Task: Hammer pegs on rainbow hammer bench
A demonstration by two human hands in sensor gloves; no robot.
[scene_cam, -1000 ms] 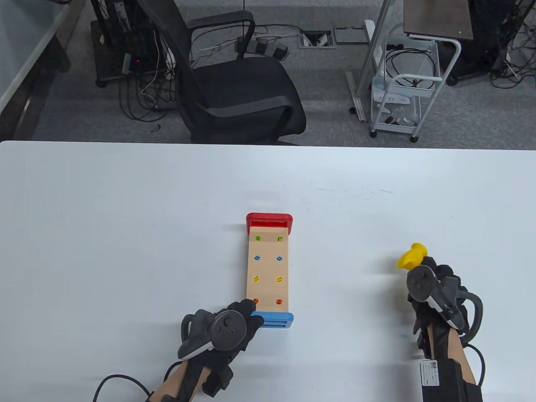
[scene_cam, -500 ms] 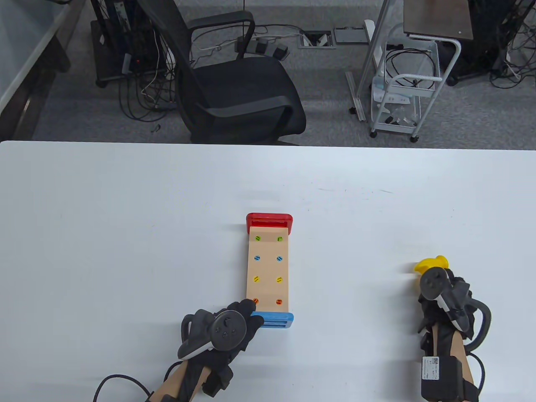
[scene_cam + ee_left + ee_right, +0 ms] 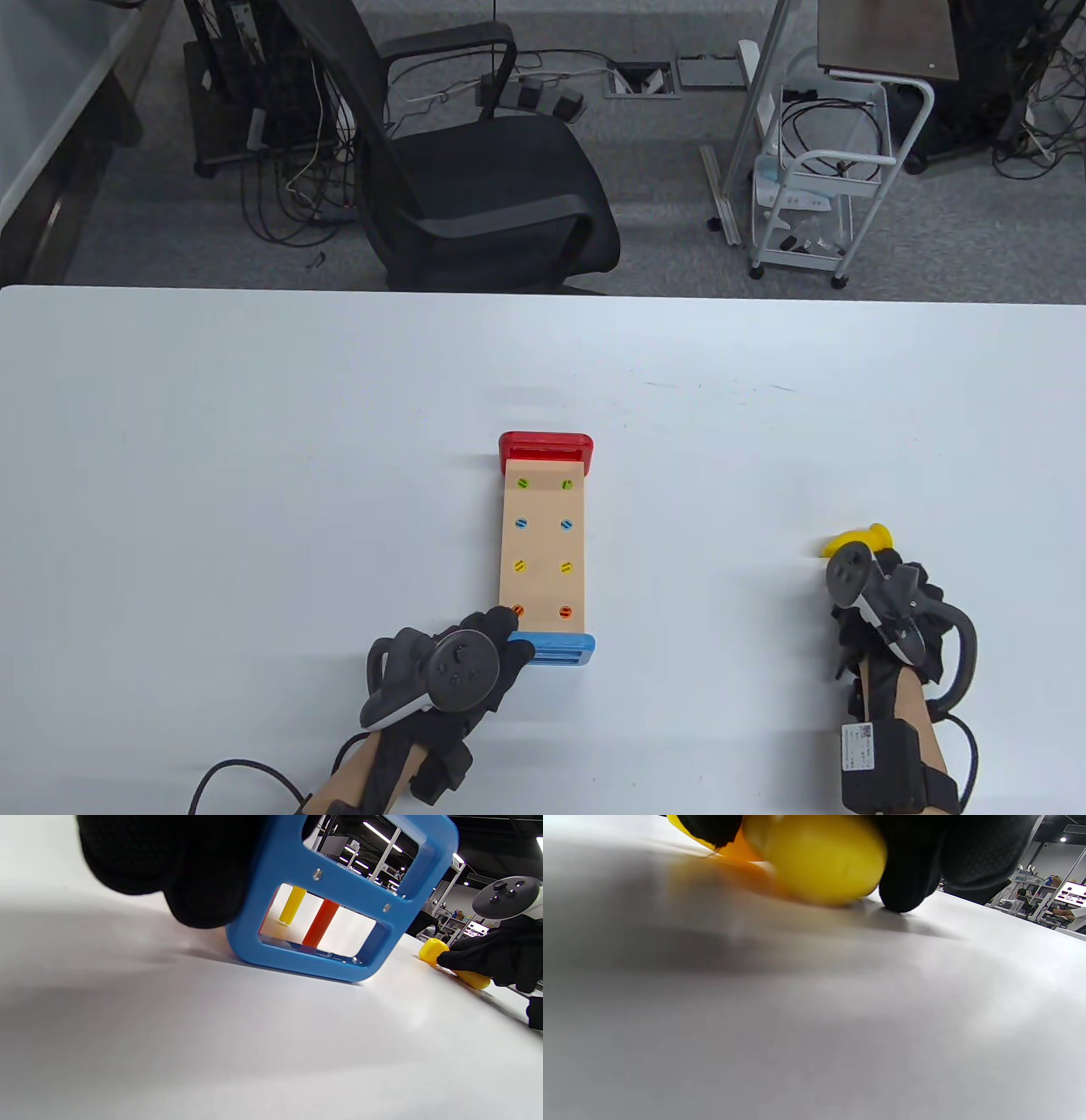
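Note:
The wooden hammer bench [image 3: 543, 548] lies mid-table, red end [image 3: 545, 444] far, blue end [image 3: 560, 649] near. Several coloured pegs sit flush with its top. My left hand [image 3: 496, 637] grips the bench's near left corner; its fingers [image 3: 199, 878] show beside the blue end [image 3: 297, 955], with a yellow peg [image 3: 292, 904] and a red peg [image 3: 320, 923] hanging under the board. My right hand [image 3: 878, 590] holds the yellow hammer [image 3: 853, 541] low at the table, far right of the bench. The hammer [image 3: 430, 950] touches the tabletop. In the right wrist view the hammer [image 3: 818, 861] is blurred under my fingers [image 3: 912, 870].
The white table [image 3: 254, 467] reaches to its far edge, where a black office chair [image 3: 475, 187] stands. A white cart [image 3: 814, 204] stands on the floor at the back right. Cables trail from both wrists at the near edge.
My right hand has come down and toward me with the hammer, from raised to resting at the tabletop. My left hand and the bench have not moved.

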